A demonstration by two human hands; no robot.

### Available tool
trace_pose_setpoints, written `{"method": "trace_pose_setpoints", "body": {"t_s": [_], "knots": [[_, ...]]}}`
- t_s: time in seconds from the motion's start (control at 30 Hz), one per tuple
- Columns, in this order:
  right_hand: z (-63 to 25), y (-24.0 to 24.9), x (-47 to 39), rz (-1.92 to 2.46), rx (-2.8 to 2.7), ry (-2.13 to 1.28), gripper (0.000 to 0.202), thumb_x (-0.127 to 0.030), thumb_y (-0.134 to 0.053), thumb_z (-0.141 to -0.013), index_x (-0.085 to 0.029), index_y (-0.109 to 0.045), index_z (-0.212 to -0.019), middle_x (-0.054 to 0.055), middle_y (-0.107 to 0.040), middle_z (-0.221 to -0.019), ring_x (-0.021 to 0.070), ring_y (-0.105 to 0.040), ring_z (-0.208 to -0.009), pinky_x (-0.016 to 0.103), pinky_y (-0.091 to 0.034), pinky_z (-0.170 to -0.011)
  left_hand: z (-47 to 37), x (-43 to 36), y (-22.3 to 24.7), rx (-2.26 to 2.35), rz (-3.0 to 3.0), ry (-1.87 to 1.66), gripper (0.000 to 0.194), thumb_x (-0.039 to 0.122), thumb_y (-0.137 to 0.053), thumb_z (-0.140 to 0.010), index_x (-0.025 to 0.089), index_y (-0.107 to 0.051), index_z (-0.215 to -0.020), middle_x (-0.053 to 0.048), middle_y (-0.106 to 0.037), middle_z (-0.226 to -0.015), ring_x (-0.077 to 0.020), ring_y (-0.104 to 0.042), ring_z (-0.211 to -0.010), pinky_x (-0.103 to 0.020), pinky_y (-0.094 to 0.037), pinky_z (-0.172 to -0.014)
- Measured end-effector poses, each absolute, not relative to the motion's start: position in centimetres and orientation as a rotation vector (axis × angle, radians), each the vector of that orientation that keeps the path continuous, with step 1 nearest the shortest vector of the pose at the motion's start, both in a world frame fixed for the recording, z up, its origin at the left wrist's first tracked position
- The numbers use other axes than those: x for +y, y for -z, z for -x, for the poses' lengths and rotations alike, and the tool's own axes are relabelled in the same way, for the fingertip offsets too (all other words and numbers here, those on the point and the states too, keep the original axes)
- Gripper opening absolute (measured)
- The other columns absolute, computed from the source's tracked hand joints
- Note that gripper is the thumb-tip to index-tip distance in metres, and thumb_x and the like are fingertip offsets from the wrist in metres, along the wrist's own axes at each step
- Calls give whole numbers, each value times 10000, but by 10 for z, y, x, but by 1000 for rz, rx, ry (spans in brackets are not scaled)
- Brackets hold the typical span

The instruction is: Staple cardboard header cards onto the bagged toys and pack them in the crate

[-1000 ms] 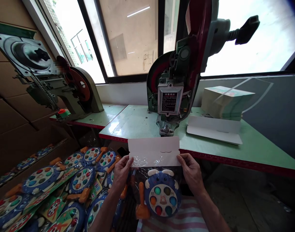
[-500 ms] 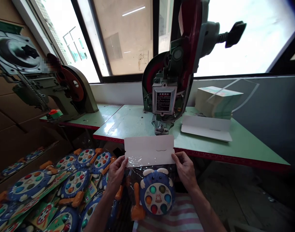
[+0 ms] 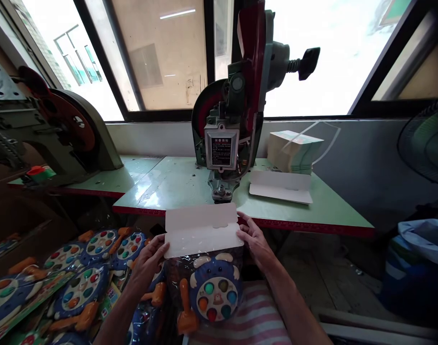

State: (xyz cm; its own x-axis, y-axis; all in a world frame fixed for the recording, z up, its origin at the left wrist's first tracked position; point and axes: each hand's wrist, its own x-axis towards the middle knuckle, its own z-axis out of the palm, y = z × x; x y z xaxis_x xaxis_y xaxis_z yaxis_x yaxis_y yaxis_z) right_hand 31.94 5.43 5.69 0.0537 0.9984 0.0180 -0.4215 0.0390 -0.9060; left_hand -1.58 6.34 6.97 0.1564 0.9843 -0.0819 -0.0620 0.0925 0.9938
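Between my hands is a white folded header card (image 3: 200, 239), lying across the top of a clear plastic bag. Inside the bag sit a blue animal-shaped toy (image 3: 216, 287) with coloured round buttons and an orange toy hammer (image 3: 186, 309). My left hand (image 3: 149, 256) pinches the card's left edge, and my right hand (image 3: 252, 239) grips its right edge. The card's upper flap is close to the front edge of the table, just below the head of a stapling machine (image 3: 222, 187). Whether card and machine touch, I cannot tell.
Several bagged toys (image 3: 80, 290) are heaped at lower left. On the green table (image 3: 179, 179) a loose white card (image 3: 280, 187) lies before a strapped stack of cards (image 3: 294, 151). Another machine (image 3: 75, 129) stands left, a fan (image 3: 429, 139) and a blue bag (image 3: 412, 273) right.
The view has turned to the right, bringing the fan and blue bag into sight. Both hands still hold the card and bag, now tilted slightly, below the machine.
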Motion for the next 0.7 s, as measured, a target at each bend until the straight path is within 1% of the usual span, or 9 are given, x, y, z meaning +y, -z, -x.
{"method": "trace_pose_setpoints", "body": {"t_s": [0.07, 0.17, 0.23, 0.27, 0.33, 0.4, 0.53, 0.63, 0.7], "knots": [[-322, -57, 55, 858, -864, -1402, 575, -331, -832, -760, -315, -648, -1304, -19, -700, -894, 153, -632, -765, 248, -473, -676, 15, 61, -73, 1105, -1154, -1074, 549, 460, -741, -879, 256, -560, -1355, -22, -731, -957, -168, -676, -677, -262, -570, -628], [-324, -51, 56, 863, -850, -1415, 258, -335, -842, -735, -261, -757, -967, -20, -706, -813, 127, -592, -651, 232, -424, -587, 13, 57, -73, 1116, -1137, -1097, 590, 459, -744, -871, 297, -534, -1398, 6, -707, -842, -175, -679, -644, -258, -563, -600], [-325, -48, 56, 879, -854, -1425, 137, -321, -827, -731, -221, -752, -785, -16, -691, -734, 122, -580, -620, 227, -410, -562, 12, 57, -69, 1099, -1132, -1132, 470, 470, -749, -856, 279, -640, -1272, -8, -707, -862, -184, -686, -665, -252, -556, -583], [-326, -48, 55, 890, -861, -1434, 123, -319, -809, -736, -210, -754, -751, -11, -687, -709, 128, -587, -623, 228, -420, -565, 12, 57, -66, 1086, -1133, -1156, 397, 478, -753, -845, 257, -695, -1170, -20, -711, -894, -185, -687, -674, -252, -556, -581], [-328, -50, 54, 901, -891, -1459, 152, -345, -760, -767, -197, -782, -789, 10, -704, -722, 149, -617, -653, 247, -465, -598, 13, 58, -60, 1071, -1136, -1199, 319, 490, -762, -820, 221, -755, -991, -40, -716, -946, -187, -685, -685, -264, -564, -593], [-331, -53, 52, 912, -947, -1468, 236, -401, -732, -803, -192, -801, -886, 38, -743, -801, 183, -660, -721, 280, -511, -651, 12, 59, -58, 1069, -1133, -1217, 306, 492, -770, -801, 207, -778, -912, -53, -720, -967, -209, -695, -726, -285, -577, -616], [-334, -56, 50, 1008, -1096, -1327, 310, -451, -816, -772, -213, -796, -970, 58, -780, -983, 240, -703, -920, 320, -555, -785, 8, 59, -63, 1115, -1091, -1231, 308, 477, -795, -752, 201, -805, -889, -69, -738, -947, -226, -691, -746, -296, -577, -618], [-332, -54, 50, 1052, -1142, -1187, 335, -476, -825, -775, -217, -792, -986, 66, -782, -1020, 260, -707, -980, 350, -569, -846, 7, 58, -66, 1143, -1058, -1219, 323, 460, -784, -739, 191, -827, -913, -64, -743, -850, -167, -617, -600, -259, -524, -535], [-329, -52, 50, 1063, -1143, -1122, 335, -478, -827, -777, -218, -788, -984, 70, -784, -1009, 263, -711, -978, 356, -575, -847, 7, 57, -66, 1129, -1077, -1207, 345, 464, -760, -761, 194, -834, -963, -74, -760, -909, -168, -618, -618, -261, -525, -552]]}}
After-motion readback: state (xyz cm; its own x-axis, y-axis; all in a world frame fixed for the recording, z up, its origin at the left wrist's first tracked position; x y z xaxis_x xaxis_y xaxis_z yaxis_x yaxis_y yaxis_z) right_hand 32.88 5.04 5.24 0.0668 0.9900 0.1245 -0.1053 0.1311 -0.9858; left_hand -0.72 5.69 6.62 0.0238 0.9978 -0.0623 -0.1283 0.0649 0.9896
